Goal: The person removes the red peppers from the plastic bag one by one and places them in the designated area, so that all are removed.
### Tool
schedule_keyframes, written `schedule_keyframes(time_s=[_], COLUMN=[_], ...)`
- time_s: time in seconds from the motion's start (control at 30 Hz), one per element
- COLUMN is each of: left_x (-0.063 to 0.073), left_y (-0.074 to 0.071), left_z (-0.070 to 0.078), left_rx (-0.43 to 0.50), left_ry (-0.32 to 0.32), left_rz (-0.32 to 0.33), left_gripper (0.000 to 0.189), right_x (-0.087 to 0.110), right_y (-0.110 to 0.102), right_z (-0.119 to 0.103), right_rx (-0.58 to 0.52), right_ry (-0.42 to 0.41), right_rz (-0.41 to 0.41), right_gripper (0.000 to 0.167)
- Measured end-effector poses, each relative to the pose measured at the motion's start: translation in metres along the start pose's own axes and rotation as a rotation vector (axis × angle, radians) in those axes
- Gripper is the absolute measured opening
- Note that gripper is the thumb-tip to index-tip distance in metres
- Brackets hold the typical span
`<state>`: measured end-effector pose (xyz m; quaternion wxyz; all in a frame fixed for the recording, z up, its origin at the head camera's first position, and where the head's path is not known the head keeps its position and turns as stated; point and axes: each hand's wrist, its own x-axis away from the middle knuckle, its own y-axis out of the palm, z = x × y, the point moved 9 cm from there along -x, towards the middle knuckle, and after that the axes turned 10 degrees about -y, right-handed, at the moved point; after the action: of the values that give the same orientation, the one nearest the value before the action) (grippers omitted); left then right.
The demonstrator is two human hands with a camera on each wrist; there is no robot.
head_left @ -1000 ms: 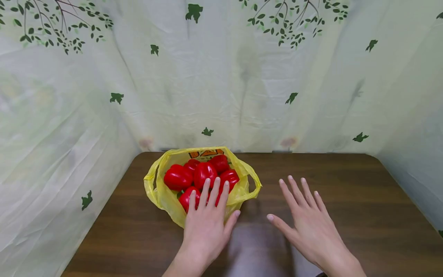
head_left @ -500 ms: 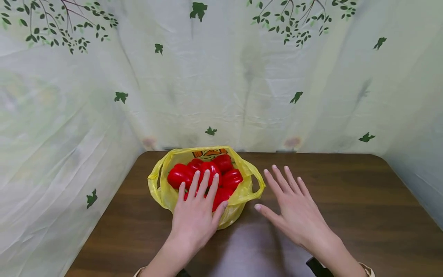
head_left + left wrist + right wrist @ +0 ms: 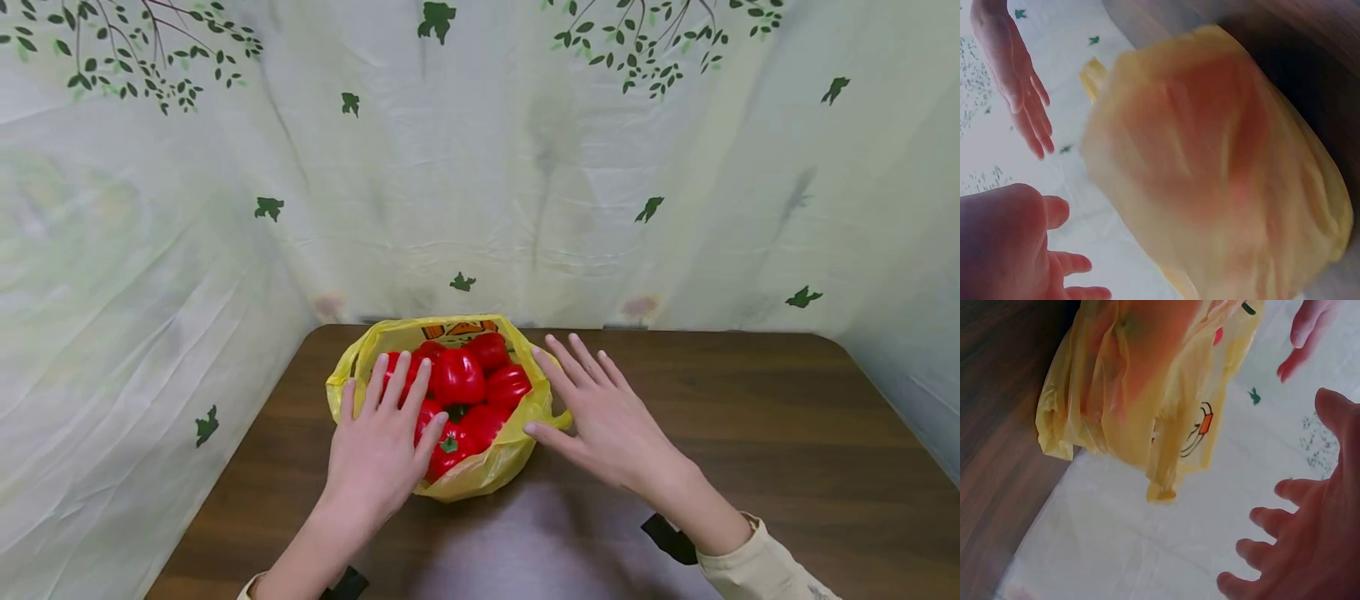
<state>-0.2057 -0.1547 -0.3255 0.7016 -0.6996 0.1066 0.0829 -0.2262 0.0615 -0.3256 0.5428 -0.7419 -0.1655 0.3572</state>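
A yellow plastic bag [image 3: 491, 475] stands with its mouth wide on the table, filled with several shiny red bell peppers [image 3: 459, 377]. One pepper near the front shows a green stem. My left hand [image 3: 378, 450], fingers straight and spread, is over the bag's left side and hides part of it. On the other side, my right hand [image 3: 600, 417] has its fingers extended at the bag's right handle. Both wrist views show the bag [image 3: 1210, 156] apart from the palms, with peppers showing dimly through the plastic. Neither hand holds anything.
The dark brown wooden table [image 3: 750, 417] stretches to the right of the bag. Close behind and at both sides hangs a pale curtain [image 3: 480, 167] with leaf prints. A dark wrist mount [image 3: 667, 537] sits below my right wrist.
My left hand has moved left, from in front of the peppers to the bag's left side. My right hand has moved left and forward to the bag's right edge. The view shifts slightly.
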Motion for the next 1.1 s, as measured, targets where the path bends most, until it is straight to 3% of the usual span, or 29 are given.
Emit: schedule_keyframes(time_s=[0.23, 0.43, 0.63, 0.87, 0.97, 1.1], left_x=[-0.008, -0.013, -0.016, -0.016, -0.017, -0.017], left_y=[-0.003, -0.008, -0.010, -0.011, -0.005, 0.010], left_z=[-0.029, -0.053, -0.072, -0.089, -0.101, -0.120], left_rx=[0.004, 0.009, 0.085, 0.320, 0.457, 0.622], left_ry=[-0.016, -0.002, -0.021, -0.039, -0.118, -0.274], left_rz=[0.038, 0.144, 0.208, 0.302, 0.269, 0.163], left_gripper=[0.073, 0.067, 0.063, 0.059, 0.058, 0.058], right_x=[-0.018, -0.031, -0.042, -0.050, -0.051, -0.051], right_y=[0.010, 0.021, 0.033, 0.047, 0.053, 0.060], right_z=[-0.007, -0.017, -0.028, -0.039, -0.043, -0.047], right_rx=[-0.015, -0.075, -0.170, -0.261, -0.299, -0.334], right_ry=[-0.069, -0.133, -0.197, -0.203, -0.204, -0.209], right_rz=[0.006, 0.019, 0.055, 0.035, 0.019, 0.005], right_gripper=[0.083, 0.082, 0.080, 0.077, 0.077, 0.077])
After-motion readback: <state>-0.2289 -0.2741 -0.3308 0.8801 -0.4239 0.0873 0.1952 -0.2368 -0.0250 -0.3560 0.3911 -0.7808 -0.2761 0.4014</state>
